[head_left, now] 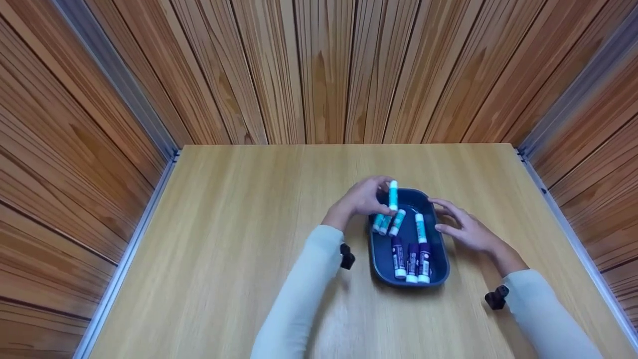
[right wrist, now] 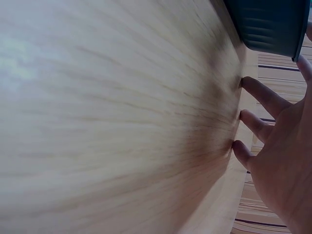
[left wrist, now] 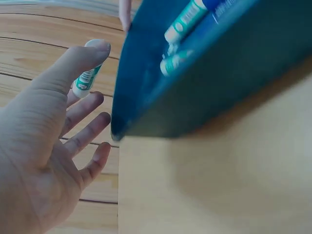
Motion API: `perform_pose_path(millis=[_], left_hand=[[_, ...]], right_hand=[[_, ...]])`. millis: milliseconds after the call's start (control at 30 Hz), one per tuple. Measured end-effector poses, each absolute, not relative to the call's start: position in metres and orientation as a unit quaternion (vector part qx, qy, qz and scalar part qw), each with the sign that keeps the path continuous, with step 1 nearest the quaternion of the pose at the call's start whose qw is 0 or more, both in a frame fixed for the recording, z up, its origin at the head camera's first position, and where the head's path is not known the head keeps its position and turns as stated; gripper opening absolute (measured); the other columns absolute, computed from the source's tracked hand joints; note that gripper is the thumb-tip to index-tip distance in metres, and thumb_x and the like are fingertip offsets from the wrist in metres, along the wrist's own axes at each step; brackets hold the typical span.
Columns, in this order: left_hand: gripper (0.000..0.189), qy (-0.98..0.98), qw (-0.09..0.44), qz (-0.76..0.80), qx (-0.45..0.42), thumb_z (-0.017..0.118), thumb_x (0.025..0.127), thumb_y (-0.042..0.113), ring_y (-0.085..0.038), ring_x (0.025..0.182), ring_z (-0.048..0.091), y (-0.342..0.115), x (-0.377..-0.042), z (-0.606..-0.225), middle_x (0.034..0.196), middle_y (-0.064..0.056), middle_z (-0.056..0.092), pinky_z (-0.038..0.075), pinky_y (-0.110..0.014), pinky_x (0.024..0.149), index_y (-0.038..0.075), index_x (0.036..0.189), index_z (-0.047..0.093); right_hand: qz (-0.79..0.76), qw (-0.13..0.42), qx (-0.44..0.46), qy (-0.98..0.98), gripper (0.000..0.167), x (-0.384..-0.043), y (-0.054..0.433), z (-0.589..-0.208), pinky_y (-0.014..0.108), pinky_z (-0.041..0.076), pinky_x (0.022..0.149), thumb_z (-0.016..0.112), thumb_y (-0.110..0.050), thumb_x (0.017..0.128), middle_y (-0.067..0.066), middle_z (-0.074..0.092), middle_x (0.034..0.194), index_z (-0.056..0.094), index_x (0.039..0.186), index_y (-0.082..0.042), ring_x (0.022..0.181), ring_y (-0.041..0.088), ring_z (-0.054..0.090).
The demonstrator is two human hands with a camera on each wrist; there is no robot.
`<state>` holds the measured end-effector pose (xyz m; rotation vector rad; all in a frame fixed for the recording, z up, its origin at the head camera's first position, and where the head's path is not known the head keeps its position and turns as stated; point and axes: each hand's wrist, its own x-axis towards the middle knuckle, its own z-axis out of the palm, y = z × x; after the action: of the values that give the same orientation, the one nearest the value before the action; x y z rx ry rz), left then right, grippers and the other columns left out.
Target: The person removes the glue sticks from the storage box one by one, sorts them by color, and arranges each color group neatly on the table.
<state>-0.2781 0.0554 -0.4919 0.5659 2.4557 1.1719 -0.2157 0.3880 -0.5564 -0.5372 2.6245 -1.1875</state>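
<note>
My left hand [head_left: 366, 197] pinches a teal glue stick [head_left: 393, 194] with white ends, held upright over the far left part of a dark blue tray [head_left: 373, 259]. In the left wrist view, thumb and fingers grip this glue stick [left wrist: 87, 80] beside the tray wall. Under the left hand, three teal glue sticks [head_left: 397, 223] lean side by side. Another teal one [head_left: 420, 228] lies at the right. Three purple glue sticks [head_left: 398, 259] lie in the near half. My right hand [head_left: 471, 229] is at the tray's right rim, fingers spread and relaxed; the right wrist view shows its lower fingertips near the tabletop.
The tray stands on a light wooden table [head_left: 259, 224], right of its middle. Wood-plank walls [head_left: 324, 70] rise behind and at both sides, with grey metal strips [head_left: 129, 244] along the table's side edges. A small black wrist camera [head_left: 347, 256] sits on each sleeve.
</note>
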Motion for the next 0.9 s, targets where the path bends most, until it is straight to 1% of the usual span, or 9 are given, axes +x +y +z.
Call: perform_pose_path(millis=[133,333,633,900], left_hand=[[0.080,0.874,0.170,0.410,0.197,0.092,0.097,0.026,-0.025,0.143,0.061,0.042,-0.279,-0.493,0.157,-0.005,0.064,0.059,-0.045,0.121,0.024,0.167,0.052],[0.086,0.874,0.162,0.418,0.187,0.092,0.096,0.024,-0.032,0.150,0.058,0.019,-0.281,-0.494,0.158,-0.008,0.063,0.056,-0.050,0.123,0.021,0.170,0.048],[0.088,0.883,0.150,0.411,0.167,0.092,0.095,0.022,-0.030,0.152,0.057,-0.027,-0.288,-0.504,0.159,-0.007,0.062,0.054,-0.052,0.124,0.024,0.170,0.047],[0.087,0.888,0.154,0.409,0.146,0.090,0.097,0.022,-0.033,0.155,0.054,-0.066,-0.290,-0.512,0.161,-0.008,0.060,0.052,-0.056,0.126,0.025,0.172,0.045]], right_hand=[[-0.403,0.105,-0.177,0.892,0.069,-0.215,0.388,-0.555,0.091,0.022,0.127,0.061,-0.029,0.117,0.025,0.033,0.183,0.030,0.178,-0.021,0.164,0.061,0.037],[-0.404,0.101,-0.178,0.892,0.070,-0.216,0.387,-0.556,0.091,0.022,0.127,0.062,-0.028,0.116,0.024,0.033,0.184,0.030,0.178,-0.022,0.165,0.060,0.037],[-0.401,0.104,-0.177,0.893,0.070,-0.215,0.386,-0.556,0.090,0.024,0.127,0.062,-0.030,0.117,0.022,0.033,0.184,0.030,0.179,-0.024,0.165,0.059,0.037],[-0.400,0.103,-0.176,0.893,0.069,-0.215,0.386,-0.557,0.090,0.025,0.127,0.061,-0.030,0.117,0.022,0.033,0.185,0.030,0.179,-0.023,0.165,0.059,0.038]])
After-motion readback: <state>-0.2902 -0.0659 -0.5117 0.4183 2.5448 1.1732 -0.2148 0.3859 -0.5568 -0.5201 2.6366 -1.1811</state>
